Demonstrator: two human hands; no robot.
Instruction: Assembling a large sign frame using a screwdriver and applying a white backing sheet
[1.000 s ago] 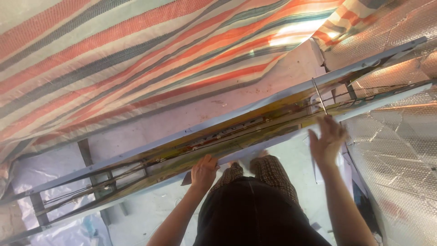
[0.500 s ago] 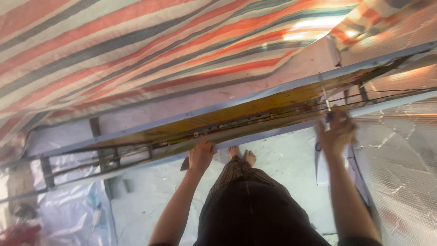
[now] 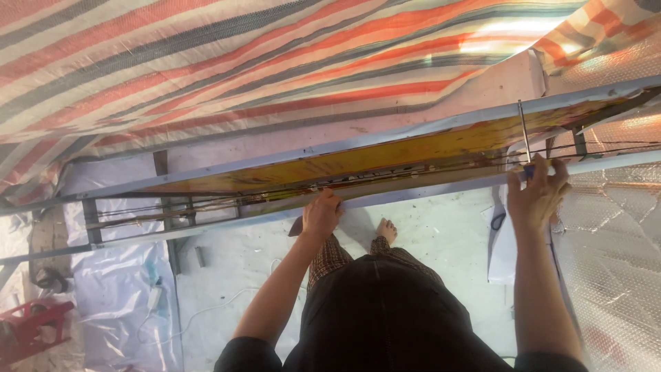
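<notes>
A long metal frame (image 3: 289,157) holding a yellow, stained panel (image 3: 413,148) runs slantwise across the view above a pale floor. My left hand (image 3: 321,213) rests on the frame's near rail, its fingers curled over the edge. My right hand (image 3: 537,193) sits at the right part of the frame and grips a thin metal rod-like tool (image 3: 523,131) with a blue handle that stands up across the panel. Thin wires or rods (image 3: 172,207) run along the frame's inside.
A striped red, white and grey tarp (image 3: 227,62) hangs beyond the frame. Silver foil sheeting (image 3: 613,262) lies at the right. White plastic sheet (image 3: 124,289), a cable, a red stand (image 3: 27,331) and my bare feet (image 3: 385,231) are on the floor.
The view has shifted slightly. My right hand has moved up onto the frame and closed around the thin tool; my left hand stays on the near rail.
</notes>
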